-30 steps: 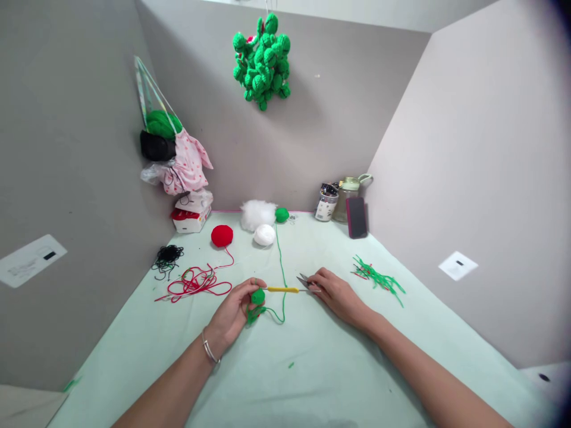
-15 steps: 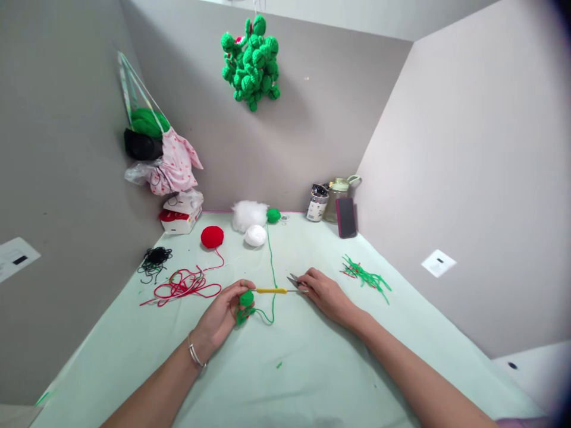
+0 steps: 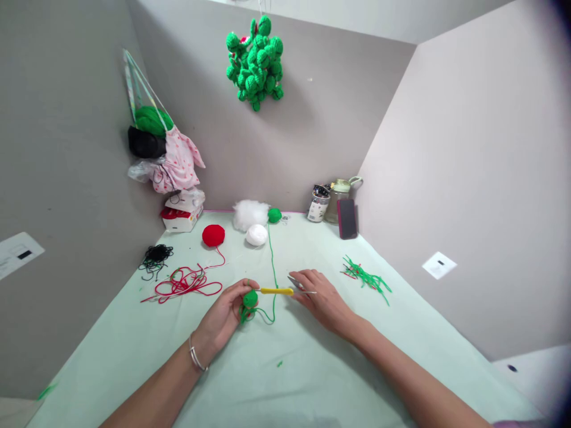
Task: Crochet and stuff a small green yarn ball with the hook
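My left hand [image 3: 227, 306] is closed, pinching a crochet hook [image 3: 276, 291] with a yellow handle and thin metal ends. The same hand holds a small green crocheted ball [image 3: 250, 298], with green loops and a bit of red beneath it partly hidden. From there a green strand [image 3: 273, 267] runs back to a green yarn ball [image 3: 274, 215]. My right hand [image 3: 319, 294] hovers low over small scissors [image 3: 294, 283], thumb and fingers apart; its fingers partly cover them. The hook's free metal end crosses in front of this hand, and whether they touch is unclear.
Left lie red yarn [image 3: 185, 285], black yarn [image 3: 157, 255] and a red ball [image 3: 213, 235]. White stuffing [image 3: 250, 215] and a white ball [image 3: 256, 235] sit behind. At right are green scraps [image 3: 368, 276], a phone [image 3: 347, 219] and a bottle [image 3: 340, 193]. Green crocheted pieces [image 3: 256, 62] hang above.
The fingers of my right hand have slid left over the scissors and spread, while the scissors stay roughly in place. The hook and green ball in my left hand have shifted slightly right.
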The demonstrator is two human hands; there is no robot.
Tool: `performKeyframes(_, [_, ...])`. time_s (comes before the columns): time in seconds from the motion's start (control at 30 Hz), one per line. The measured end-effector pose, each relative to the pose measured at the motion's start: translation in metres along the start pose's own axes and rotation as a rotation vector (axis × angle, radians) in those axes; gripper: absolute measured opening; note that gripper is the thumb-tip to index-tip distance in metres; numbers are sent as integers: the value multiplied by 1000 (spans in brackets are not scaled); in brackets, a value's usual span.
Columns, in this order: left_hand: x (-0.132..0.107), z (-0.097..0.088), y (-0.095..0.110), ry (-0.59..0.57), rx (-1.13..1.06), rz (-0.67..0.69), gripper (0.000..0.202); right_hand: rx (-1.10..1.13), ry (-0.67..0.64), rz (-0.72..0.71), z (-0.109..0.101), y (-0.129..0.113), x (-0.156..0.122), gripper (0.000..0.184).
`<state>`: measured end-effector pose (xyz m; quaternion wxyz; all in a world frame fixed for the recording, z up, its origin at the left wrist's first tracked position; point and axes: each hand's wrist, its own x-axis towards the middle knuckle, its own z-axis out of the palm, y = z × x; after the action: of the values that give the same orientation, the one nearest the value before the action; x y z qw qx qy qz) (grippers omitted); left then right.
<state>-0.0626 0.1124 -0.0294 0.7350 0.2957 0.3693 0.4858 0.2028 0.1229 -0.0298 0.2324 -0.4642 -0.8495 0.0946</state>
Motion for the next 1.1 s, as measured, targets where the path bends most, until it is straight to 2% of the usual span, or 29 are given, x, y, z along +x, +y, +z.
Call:
performKeyframes(0.07, [-7, 8, -1, -5, 25, 26, 7, 93, 16, -38, 1, -23, -4, 45])
performKeyframes(0.1, [-11, 13, -2, -7, 38, 44, 7, 255, 64, -27, 1, -35, -5, 46])
performKeyframes(0.17, [-20, 22, -4, -15, 63, 75, 7, 516, 175, 7, 2, -58, -8, 38])
performKeyframes(0.27, [-37, 33, -6, -53, 88, 85, 10, 728, 302, 46, -1, -86, -12, 19])
performKeyframes(0.37, [-56, 41, -4, -118, 100, 72, 19, 969, 367, 81, -7, -100, -18, 23])
performKeyframes(0.5, [-77, 46, -5, -234, 111, 54, 37, 1237, 380, 178, -10, -107, -30, 33])
performKeyframes(0.6, [-84, 47, -10, -222, 136, 70, 40, 1264, 397, 196, -9, -111, -37, 27])
performKeyframes(0.73, [-87, 45, -18, -86, 250, 176, 46, 1005, 418, 81, -7, -119, -42, 14])
performKeyframes(0.83, [-89, 43, -20, -18, 350, 231, 49, 875, 424, -16, -4, -124, -43, 16])
performKeyframes(0.93, [-93, 43, -19, -29, 375, 240, 55, 938, 471, 5, 0, -125, -44, 17])
performKeyframes(1.1, [-98, 47, -18, -58, 102, 168, 60, 1136, 498, 142, 10, -119, -44, 19])
